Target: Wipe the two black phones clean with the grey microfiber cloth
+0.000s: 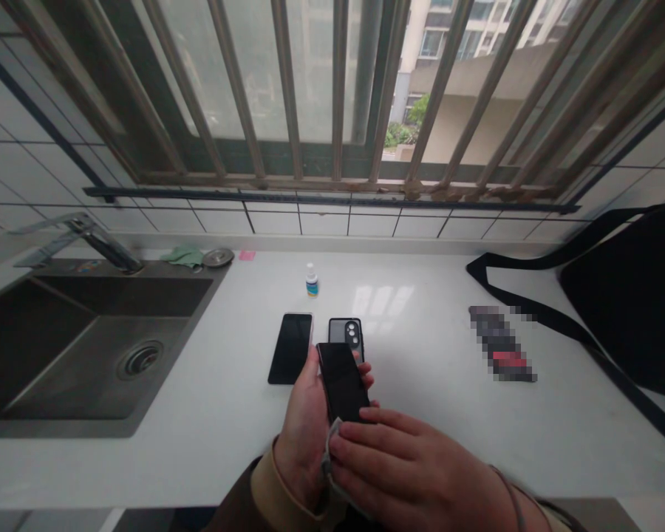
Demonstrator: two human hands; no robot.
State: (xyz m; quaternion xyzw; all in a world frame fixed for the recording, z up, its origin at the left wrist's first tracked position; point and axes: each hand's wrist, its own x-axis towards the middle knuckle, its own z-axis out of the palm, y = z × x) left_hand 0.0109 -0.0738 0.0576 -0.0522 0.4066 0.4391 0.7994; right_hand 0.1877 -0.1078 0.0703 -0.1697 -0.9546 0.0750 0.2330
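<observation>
Now held: a black smartphone (pixel 340 382), screen up and glossy, sits above the white countertop (pixel 421 458), cradled in the left hand (pixel 304 436), whose fingers close around it.

Long axis: it points away from the person, its far end leaning slightly left; the left hand lies nearer, directly beneath it.

Right hand (pixel 410 462): half-curled fingers lie across the phone's near end, over a pale cloth (pixel 332 458); whether they grip the cloth cannot be told.

Just ahead: a dark-screened phone (pixel 291 347) lies flat, beside a triple-lens phone (pixel 346 336) and behind them a small dropper bottle (pixel 311 281).

Left: a steel sink (pixel 89 347).
</observation>
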